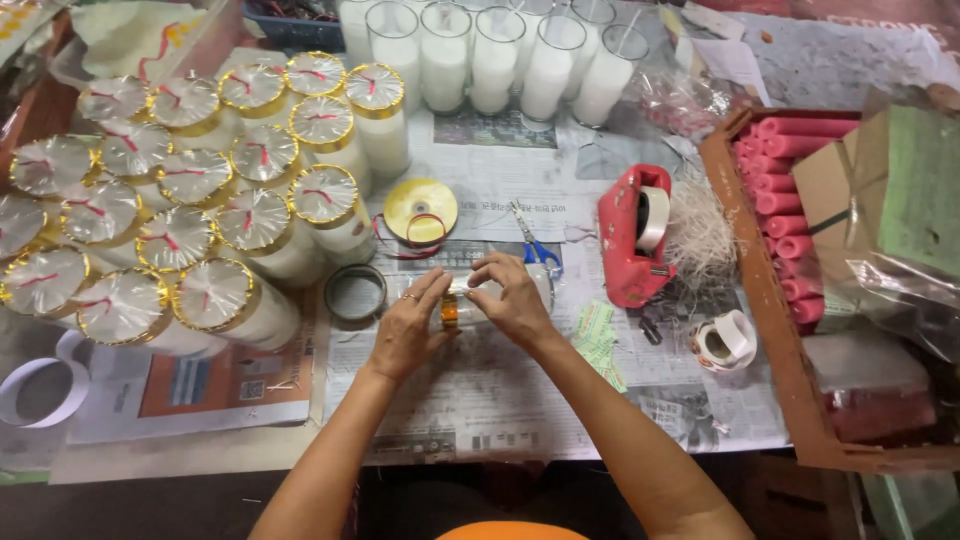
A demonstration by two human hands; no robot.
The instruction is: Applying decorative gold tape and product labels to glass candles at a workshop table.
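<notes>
A glass candle (468,300) lies on its side on the newspaper-covered table (500,400). My left hand (408,330) grips its near end, where a gold band (450,312) circles the glass. My right hand (510,298) holds the other end from above, with fingertips pinched at the top. A ring shows on my left hand. Just beyond the hands lie a yellow ribbon spool (421,210) with red thread and blue-handled scissors (538,250).
Several wrapped candles with gold rims (190,200) crowd the left. Plain white glass candles (500,60) stand at the back. A red tape dispenser (635,235), a tape roll (355,293), a wooden tray of red wax rolls (790,190) and shredded paper (700,240) sit to the right.
</notes>
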